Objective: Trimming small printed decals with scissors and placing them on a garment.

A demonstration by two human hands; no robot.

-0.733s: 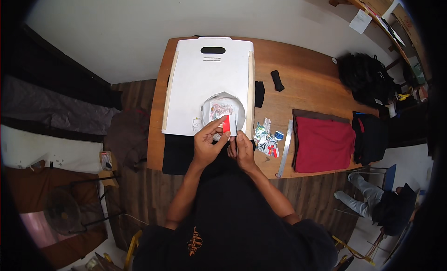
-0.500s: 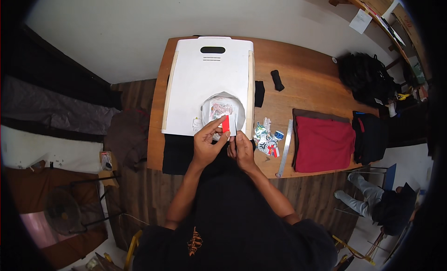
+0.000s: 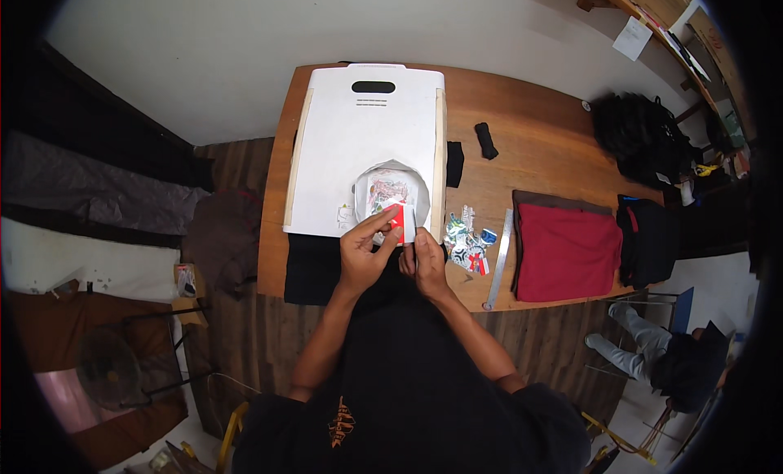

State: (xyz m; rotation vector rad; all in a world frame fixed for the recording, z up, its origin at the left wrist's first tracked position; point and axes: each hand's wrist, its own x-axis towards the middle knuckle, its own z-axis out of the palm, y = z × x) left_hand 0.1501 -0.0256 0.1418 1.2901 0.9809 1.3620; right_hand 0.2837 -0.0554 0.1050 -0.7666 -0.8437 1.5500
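Red-and-white slip (image 3: 404,224) over the white panel's (image 3: 367,140) near end: your left hand (image 3: 364,250) pinches it, your right hand (image 3: 428,262) grips its right edge. Handling appears unfinished — slip not yet set down; patterned cutouts (image 3: 466,250) lie right, scraps (image 3: 387,187) beyond.

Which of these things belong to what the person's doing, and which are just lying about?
Seemingly in use:
- red-and-white piece, between left hand and right hand
- round white hollow behind it
- white panel around the hollow

Seemingly just lying about:
- folded red cloth
- black backpack

Unclear: patterned scraps, metal ruler.
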